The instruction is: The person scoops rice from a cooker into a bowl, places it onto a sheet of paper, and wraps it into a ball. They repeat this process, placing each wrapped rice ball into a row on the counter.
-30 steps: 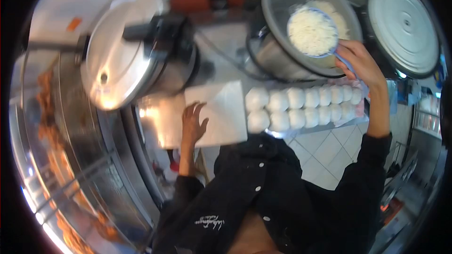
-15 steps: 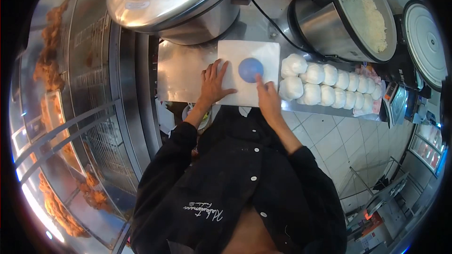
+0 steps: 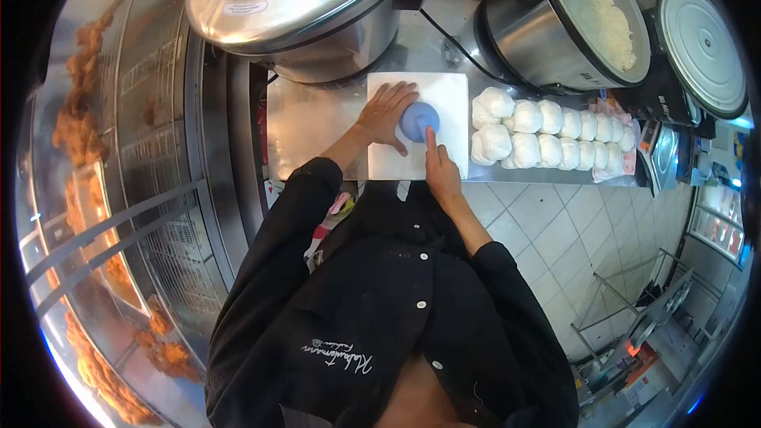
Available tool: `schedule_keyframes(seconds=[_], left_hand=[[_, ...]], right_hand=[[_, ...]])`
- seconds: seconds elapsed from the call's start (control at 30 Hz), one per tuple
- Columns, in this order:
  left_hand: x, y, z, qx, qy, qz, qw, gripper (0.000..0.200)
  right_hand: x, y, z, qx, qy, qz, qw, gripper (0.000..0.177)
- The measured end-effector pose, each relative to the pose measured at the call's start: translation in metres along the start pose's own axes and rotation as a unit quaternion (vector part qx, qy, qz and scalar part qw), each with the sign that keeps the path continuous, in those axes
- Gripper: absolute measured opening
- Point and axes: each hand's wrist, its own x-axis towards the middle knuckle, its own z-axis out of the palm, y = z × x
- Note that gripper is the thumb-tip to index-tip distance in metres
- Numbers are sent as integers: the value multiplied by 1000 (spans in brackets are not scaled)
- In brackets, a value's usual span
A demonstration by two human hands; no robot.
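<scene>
Left hand: the left hand [image 3: 386, 115] lies palm down with its fingers spread, in the upper middle of the frame, fingertips against the left side of the cup.
Right hand: the right hand [image 3: 438, 168] comes from below with its forefinger stretched onto the cup; whether the other fingers grip anything I cannot tell.
Cup: a small round blue plastic cup [image 3: 420, 120] sits mouth down between the hands.
Sheet: the cup stands on a square white paper sheet [image 3: 448, 95], flat on the steel worktop [image 3: 309, 123].
Right of the sheet: two rows of white wrapped rice balls [image 3: 547, 139], just beside its edge.
Upper right: an open steel rice cooker holding white rice [image 3: 598, 16], with a round grey lid [image 3: 701, 40] beside it.
Upper left: a large closed steel cooker [image 3: 293, 0].
Left edge: fried chicken behind a glass display [image 3: 75, 111].
</scene>
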Motion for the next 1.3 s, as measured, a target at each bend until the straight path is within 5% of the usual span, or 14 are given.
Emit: schedule_keyframes(seconds=[0.27,0.4,0.47,0.53,0.6,0.67,0.7,0.73,0.83,0.9,1.0,1.13,1.23,1.3], left_hand=[[2,-4,4,13,-23,3,1000,143],[-5,-8,9,-8,27,21,999,151],[-24,8,6,3,78,-90,993,150],[-49,19,10,-10,123,-129,984,134],[-77,24,26,-23,183,-103,977,95],[-98,37,39,-63,136,-52,987,76],[-105,42,44,-102,85,10,991,57],[-106,49,47,-104,88,2,991,57],[-105,64,62,-76,113,3,991,37],[-103,57,77,-28,118,21,992,27],[-103,54,79,-36,41,0,999,19],[-93,55,76,-123,-7,-97,988,14],[-88,64,59,-99,69,-48,992,15],[-87,61,57,-13,150,37,988,13]], right_hand=[[-12,-4,-12,4,-55,12,998,80],[-9,-14,-39,48,-38,32,998,69],[-5,-20,-66,83,-26,44,995,64],[13,-23,-112,66,227,-45,971,55],[40,-1,-174,32,311,-13,950,52],[85,13,-252,-17,414,-8,910,51],[105,25,-284,-51,439,-5,897,53],[118,30,-315,-60,403,110,907,55],[159,87,-353,-108,416,62,901,55],[172,98,-362,-306,448,12,840,48],[153,39,-352,-191,469,-60,860,39],[106,-16,-263,35,204,-156,966,8],[58,-16,-165,133,-126,-62,981,18],[31,4,-105,79,-173,-135,972,23]])
